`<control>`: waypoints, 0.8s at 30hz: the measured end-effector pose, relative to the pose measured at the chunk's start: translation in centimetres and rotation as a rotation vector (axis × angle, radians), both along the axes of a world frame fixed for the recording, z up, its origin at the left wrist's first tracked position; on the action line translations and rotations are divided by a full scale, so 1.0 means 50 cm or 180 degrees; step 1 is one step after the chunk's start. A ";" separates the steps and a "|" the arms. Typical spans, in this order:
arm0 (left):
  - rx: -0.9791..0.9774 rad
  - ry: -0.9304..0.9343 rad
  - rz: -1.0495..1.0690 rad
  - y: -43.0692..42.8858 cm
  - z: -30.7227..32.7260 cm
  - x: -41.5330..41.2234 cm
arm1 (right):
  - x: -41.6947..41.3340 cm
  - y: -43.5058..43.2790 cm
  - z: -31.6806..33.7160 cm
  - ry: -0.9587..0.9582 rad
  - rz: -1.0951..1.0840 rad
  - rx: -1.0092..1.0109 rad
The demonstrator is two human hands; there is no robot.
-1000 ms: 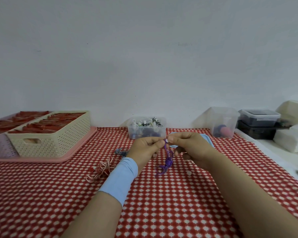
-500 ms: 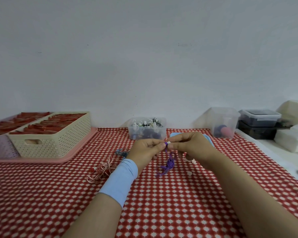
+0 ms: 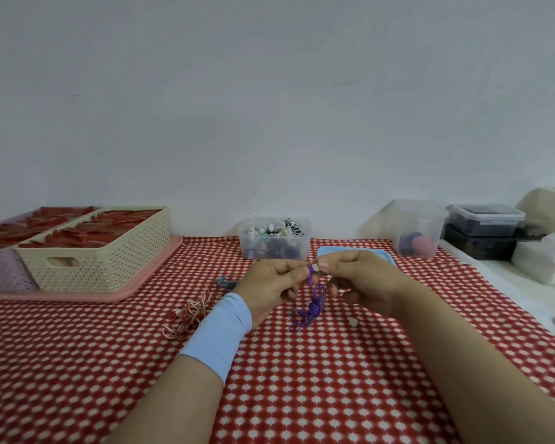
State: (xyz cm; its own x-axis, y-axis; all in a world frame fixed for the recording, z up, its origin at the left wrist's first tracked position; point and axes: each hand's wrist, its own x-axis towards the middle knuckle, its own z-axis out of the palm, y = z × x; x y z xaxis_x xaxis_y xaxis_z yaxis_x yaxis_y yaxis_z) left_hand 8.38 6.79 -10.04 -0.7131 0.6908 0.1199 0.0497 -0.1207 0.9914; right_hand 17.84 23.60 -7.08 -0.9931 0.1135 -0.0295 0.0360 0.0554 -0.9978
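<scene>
A purple earphone with its cord [image 3: 314,302] wound in a small bundle hangs between my hands above the red checked tablecloth [image 3: 302,379]. My left hand [image 3: 269,283], with a light blue wristband, pinches the purple earbud at the top. My right hand [image 3: 359,280] pinches a small white tip against that earbud. The cord's tail trails down onto the cloth.
A red-and-white cord bundle [image 3: 189,312] and a grey-blue one [image 3: 226,282] lie left of my hands. A small white piece [image 3: 353,321] lies on the cloth. Clear tub of earphones [image 3: 274,238], blue lid [image 3: 353,251], cream basket [image 3: 103,251] on pink tray, boxes at right.
Both hands stay together at the earbud; the white tip now sits against the purple earbud. The hanging cord has shifted slightly.
</scene>
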 end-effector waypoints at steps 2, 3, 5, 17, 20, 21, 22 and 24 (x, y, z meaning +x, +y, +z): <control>0.0062 -0.0073 -0.0044 0.000 0.000 0.000 | 0.000 -0.001 0.002 -0.0025 0.0060 -0.0038; 0.0085 -0.0088 -0.0070 0.000 0.000 0.001 | 0.000 -0.001 0.002 -0.0038 0.0068 -0.0043; 0.0044 -0.0019 -0.0067 0.000 -0.003 -0.001 | -0.001 -0.001 0.001 -0.0085 0.0005 0.0000; -0.0298 0.0552 0.0215 -0.001 -0.004 -0.008 | 0.002 0.000 0.006 -0.0241 -0.0130 0.0144; -0.0587 0.0911 0.0370 -0.004 -0.006 -0.010 | 0.004 -0.006 0.009 -0.0444 -0.0256 0.0382; -0.0652 0.0982 0.0411 -0.005 -0.007 -0.011 | 0.002 -0.008 0.007 -0.0477 -0.0300 0.0440; -0.0672 0.1002 0.0446 -0.005 -0.008 -0.012 | 0.001 -0.011 0.006 -0.0480 -0.0357 0.0468; -0.0566 0.0876 0.0525 -0.004 -0.008 -0.010 | -0.004 -0.016 0.001 -0.0346 -0.0476 0.0427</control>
State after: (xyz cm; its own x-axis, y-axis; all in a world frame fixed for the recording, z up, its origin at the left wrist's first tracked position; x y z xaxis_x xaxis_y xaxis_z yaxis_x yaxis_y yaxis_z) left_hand 7.86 6.59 -10.47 -0.7743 0.5966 0.2111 0.3221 0.0843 0.9429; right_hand 17.62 22.79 -7.02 -0.9567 0.2693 -0.1102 0.1607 0.1733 -0.9717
